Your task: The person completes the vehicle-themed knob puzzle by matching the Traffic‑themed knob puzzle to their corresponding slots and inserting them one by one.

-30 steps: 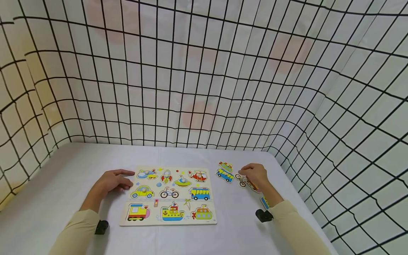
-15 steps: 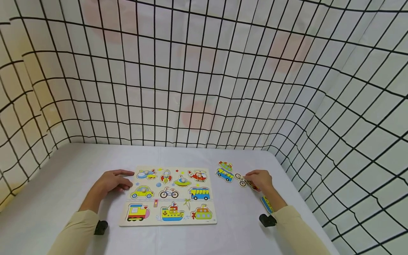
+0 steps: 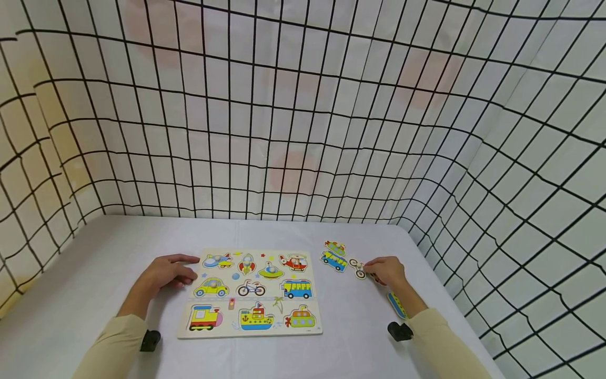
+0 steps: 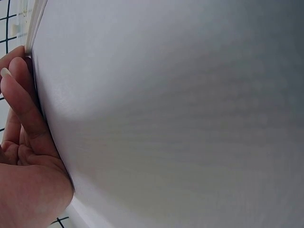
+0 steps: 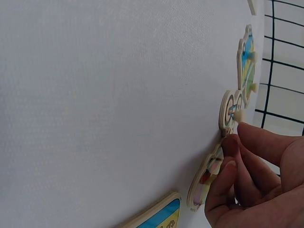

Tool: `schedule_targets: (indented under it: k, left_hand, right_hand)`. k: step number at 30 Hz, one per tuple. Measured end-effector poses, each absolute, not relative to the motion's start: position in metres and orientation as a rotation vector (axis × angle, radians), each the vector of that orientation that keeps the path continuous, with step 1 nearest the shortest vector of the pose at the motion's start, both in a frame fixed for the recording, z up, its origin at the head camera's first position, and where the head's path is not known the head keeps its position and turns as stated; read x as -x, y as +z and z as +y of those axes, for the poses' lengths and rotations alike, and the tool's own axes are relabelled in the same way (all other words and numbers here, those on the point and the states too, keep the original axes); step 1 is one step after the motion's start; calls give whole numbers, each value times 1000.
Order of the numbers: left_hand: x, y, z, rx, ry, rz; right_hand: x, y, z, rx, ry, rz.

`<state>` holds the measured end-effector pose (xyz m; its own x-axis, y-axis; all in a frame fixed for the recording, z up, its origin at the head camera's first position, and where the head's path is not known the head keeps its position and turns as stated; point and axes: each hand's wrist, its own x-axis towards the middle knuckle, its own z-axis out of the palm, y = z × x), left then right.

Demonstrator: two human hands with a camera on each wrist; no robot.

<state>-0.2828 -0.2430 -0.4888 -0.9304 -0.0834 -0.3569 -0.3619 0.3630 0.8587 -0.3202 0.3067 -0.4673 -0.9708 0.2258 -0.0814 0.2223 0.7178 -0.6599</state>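
My left hand [image 3: 165, 273] rests beside the wooden puzzle board [image 3: 276, 308], its fingertips at the board's left edge. In the left wrist view its fingers [image 4: 31, 114] are loosely bent and hold nothing. My right hand [image 3: 388, 271] is over the loose pieces on the right. The right wrist view puts its index fingertip against or very near the knob of the bicycle piece [image 5: 228, 111]. A gap shows between index finger and thumb. Partly hidden under this hand is a red and yellow piece [image 5: 202, 187].
A bus piece [image 3: 334, 261] and a submarine piece [image 3: 336, 247] lie right of the board's far corner. Near my right wrist is a blue and yellow boat piece [image 3: 396, 305]. Black grid netting [image 3: 284, 158] surrounds the table's back and sides.
My right hand has shifted right and slightly toward me, from above the bicycle piece to its right side. More of the boat piece shows. The left hand stays put.
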Motion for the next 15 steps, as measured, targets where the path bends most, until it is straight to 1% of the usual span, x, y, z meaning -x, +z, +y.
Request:
schedule_targets:
  k: [9, 15]
  left_hand:
    - [282, -489, -243, 414, 1595, 2375]
    - [282, -489, -243, 400, 1587, 2383]
  right_hand:
    - [321, -470, 307, 323, 1171, -2906]
    - [321, -471, 307, 337, 1144, -2888]
